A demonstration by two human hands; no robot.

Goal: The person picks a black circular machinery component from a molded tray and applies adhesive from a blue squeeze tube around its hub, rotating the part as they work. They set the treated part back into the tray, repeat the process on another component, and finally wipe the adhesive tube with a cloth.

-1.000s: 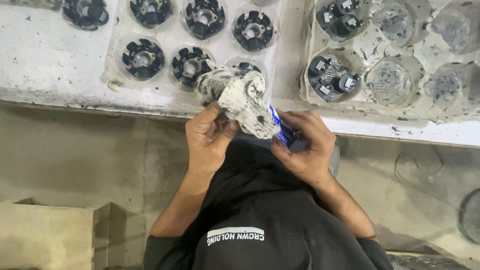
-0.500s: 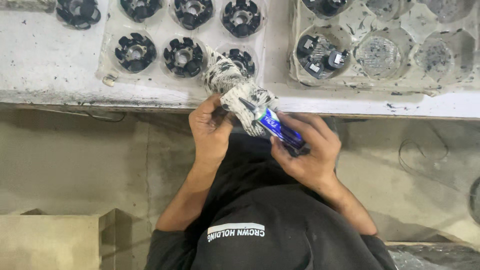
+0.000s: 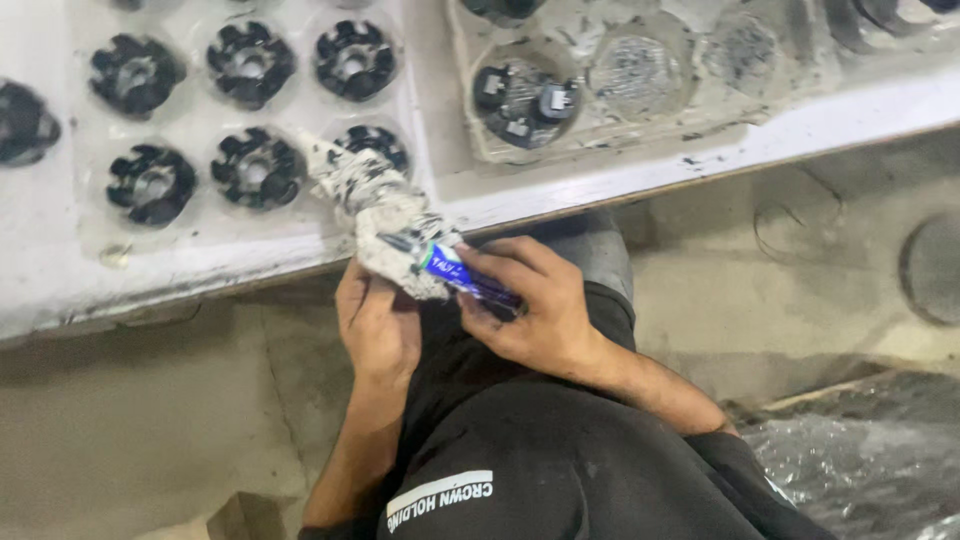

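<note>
My left hand (image 3: 378, 325) grips a dirty white rag (image 3: 385, 215) smeared with black, bunched into a roll that reaches up over the bench edge. Against the rag's lower end, my right hand (image 3: 535, 305) presses a small blue and purple tube (image 3: 462, 275), nozzle first. Both hands sit just below the front edge of the white bench (image 3: 120, 290), above my black trousers (image 3: 560, 450).
A clear tray (image 3: 200, 215) on the bench holds several black finned round parts (image 3: 258, 167). To the right, a grey moulded tray (image 3: 640, 125) holds one black part (image 3: 522, 97) and empty cups. Concrete floor lies below, with crinkled plastic sheet (image 3: 860, 460) at lower right.
The view has swung, so the bench now sits tilted and the trays shifted left. My hands stay together; the right hand has brought the tube's tip onto the rag.
</note>
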